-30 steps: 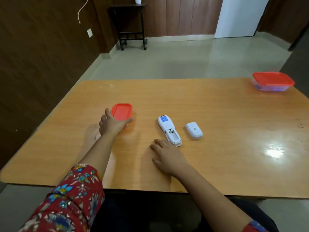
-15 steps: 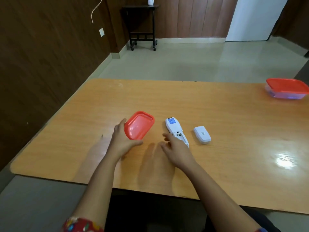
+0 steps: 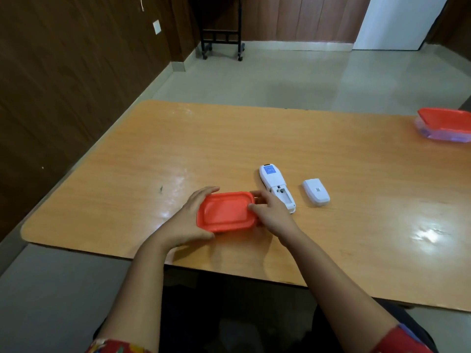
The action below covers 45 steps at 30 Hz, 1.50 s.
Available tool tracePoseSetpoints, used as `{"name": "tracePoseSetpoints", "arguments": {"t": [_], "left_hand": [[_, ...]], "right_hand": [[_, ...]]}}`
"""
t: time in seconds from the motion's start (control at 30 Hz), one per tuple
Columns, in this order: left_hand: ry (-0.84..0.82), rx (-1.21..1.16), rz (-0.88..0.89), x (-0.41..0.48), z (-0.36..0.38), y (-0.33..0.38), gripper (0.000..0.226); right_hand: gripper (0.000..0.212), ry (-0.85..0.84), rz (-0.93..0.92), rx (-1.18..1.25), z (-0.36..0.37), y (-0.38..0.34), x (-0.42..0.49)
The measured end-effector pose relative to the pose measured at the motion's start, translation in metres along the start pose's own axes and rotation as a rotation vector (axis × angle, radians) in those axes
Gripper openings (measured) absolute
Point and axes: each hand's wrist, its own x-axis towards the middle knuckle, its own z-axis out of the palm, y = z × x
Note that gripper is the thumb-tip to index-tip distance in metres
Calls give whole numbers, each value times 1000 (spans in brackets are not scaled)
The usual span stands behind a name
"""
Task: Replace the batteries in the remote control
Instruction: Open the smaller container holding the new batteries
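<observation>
A small box with a red lid (image 3: 225, 212) sits on the wooden table (image 3: 254, 138) near its front edge. My left hand (image 3: 190, 220) grips its left end, fingers over the far edge and thumb at the near side. My right hand (image 3: 271, 215) holds its right end, with fingertips on the lid's corner. Just right of the box lies the white remote control (image 3: 274, 183), face down, its battery bay uncovered and looking empty. Its white battery cover (image 3: 316, 192) lies apart, to the right.
A second red-lidded clear container (image 3: 444, 124) stands at the table's far right edge. A small dark mark (image 3: 161, 189) lies on the table to the left. Wood-panelled wall runs along the left, with a black trolley (image 3: 221, 34) on the floor beyond.
My left hand has pulled the red-lidded box from the left toward the front of the table. My right hand has left the table beside the remote and taken the box's right end.
</observation>
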Motion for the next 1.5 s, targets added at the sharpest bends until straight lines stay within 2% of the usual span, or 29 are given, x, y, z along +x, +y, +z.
{"name": "tracePoseSetpoints", "arguments": {"t": [0.07,0.13,0.2,0.27,0.33,0.4,0.43,0.5,0.57,0.8,0.93,1.03,1.13,1.27,1.5], "left_hand": [[113,34,-19,3,-4,-5,96],[299,56,-104,7,-7,-11,88],[493,61,-202,9,-10,-13,68],[600,73,-249,12,-11,-11,45],[646,139,-175,14,-6,-5,34],[604,268,1,12,3,5,36],[531,318,74,10,8,11,40],[356,419,137,6,20,17,54],[285,527,158,4,28,14,66],[346,541,181,10,33,13,50],[318,480,290,5,28,9,48],[271,402,366,-1,31,6,54],[283,409,400,-3,38,2,54],[355,416,470,-2,39,1,50],[543,236,491,-4,41,5,42]], "right_hand": [[41,-15,24,-29,0,1,3],[40,-38,18,-88,3,3,3],[28,-47,-2,-156,5,2,1],[22,-69,-10,-168,4,-1,-2],[19,-105,-26,-165,3,-4,-2],[30,-138,-68,-217,2,-3,-2],[37,-139,-102,-268,4,-2,-2],[48,-103,-186,-421,7,5,1],[55,-55,-239,-547,9,11,2],[88,-23,-261,-614,14,14,3],[108,-48,-206,-461,12,9,6],[111,-70,-218,-376,13,8,6],[117,-79,-224,-425,19,7,4],[123,-52,-220,-385,22,5,6],[130,-22,-264,-329,21,4,4]]}}
